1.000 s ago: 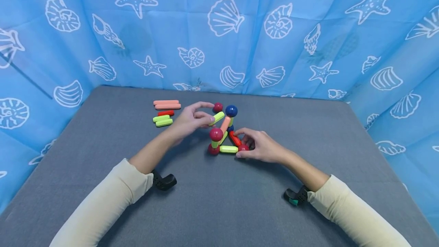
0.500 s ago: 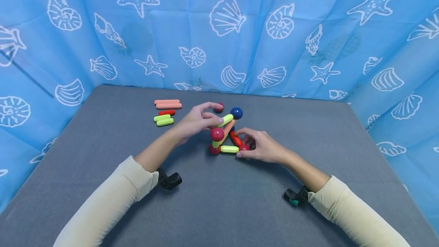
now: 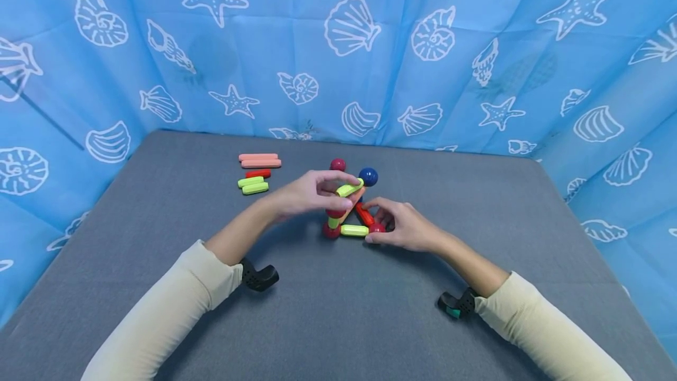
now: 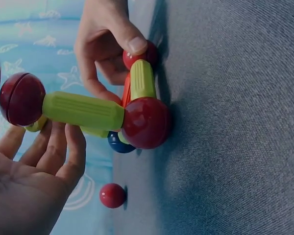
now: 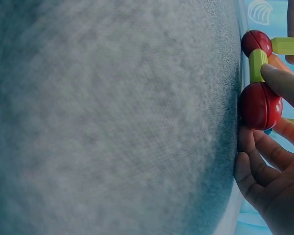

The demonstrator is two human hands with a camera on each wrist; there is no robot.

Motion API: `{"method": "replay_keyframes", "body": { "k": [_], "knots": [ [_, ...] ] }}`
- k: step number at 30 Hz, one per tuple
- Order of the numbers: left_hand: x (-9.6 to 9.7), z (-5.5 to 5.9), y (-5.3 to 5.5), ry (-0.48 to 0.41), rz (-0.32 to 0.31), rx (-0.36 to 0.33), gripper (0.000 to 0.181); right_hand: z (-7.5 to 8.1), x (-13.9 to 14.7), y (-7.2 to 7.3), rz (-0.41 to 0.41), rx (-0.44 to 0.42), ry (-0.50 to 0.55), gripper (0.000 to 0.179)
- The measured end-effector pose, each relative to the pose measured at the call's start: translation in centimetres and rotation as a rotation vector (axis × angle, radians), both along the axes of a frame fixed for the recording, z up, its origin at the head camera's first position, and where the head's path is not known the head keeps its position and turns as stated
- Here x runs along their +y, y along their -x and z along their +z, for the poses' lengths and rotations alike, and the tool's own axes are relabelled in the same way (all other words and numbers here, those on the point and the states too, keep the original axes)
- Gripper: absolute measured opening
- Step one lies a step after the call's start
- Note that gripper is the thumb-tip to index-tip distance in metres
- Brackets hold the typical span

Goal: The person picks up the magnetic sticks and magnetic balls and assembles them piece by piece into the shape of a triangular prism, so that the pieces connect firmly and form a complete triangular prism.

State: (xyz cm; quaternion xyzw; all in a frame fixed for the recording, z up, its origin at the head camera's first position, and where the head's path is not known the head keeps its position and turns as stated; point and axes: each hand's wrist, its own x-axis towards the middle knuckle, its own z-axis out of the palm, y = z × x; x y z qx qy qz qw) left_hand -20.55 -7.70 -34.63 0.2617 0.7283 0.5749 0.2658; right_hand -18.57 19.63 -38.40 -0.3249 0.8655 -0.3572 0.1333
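Observation:
A magnetic stick-and-ball frame stands on the grey table. My left hand [image 3: 312,197] holds an upper yellow-green rod [image 3: 349,188] between thumb and index finger, beside the blue ball [image 3: 368,177]. That hand partly hides an upper red ball, which the left wrist view shows as a red ball [image 4: 22,99] atop an upright yellow-green rod [image 4: 83,109]. Low on the right, my right hand [image 3: 404,225] pinches the corner red ball [image 5: 260,105] with its thumb and fingers. From that corner run a red rod [image 3: 364,214] and a yellow-green rod [image 3: 354,230].
Behind the frame lies a loose red ball [image 3: 338,164]. To the left are two salmon rods [image 3: 261,163], a red rod [image 3: 258,173] and two yellow-green rods [image 3: 255,188]. A blue shell-print curtain [image 3: 296,34] hangs around the grey table [image 3: 328,310].
The left hand has carried the yellow-green rod right to the blue ball, and its fingers now reach over the top. The blue ball has shifted slightly right. My right hand stays put.

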Motion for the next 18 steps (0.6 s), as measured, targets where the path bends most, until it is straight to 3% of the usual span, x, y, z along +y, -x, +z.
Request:
{"method": "replay_keyframes", "body": {
  "k": [3,6,18],
  "knots": [
    [-0.04,-0.03,-0.21,-0.016,-0.05,0.045,0.057,0.0,0.0,-0.01,-0.001,0.002,0.0,0.056],
    [-0.06,-0.06,-0.27,-0.037,-0.055,0.08,0.057,0.0,0.02,-0.02,-0.002,0.008,0.003,0.056],
    [-0.29,-0.43,-0.22,-0.055,0.032,0.178,0.04,-0.06,-0.12,0.06,-0.002,0.009,-0.014,0.057]
  ]
}}
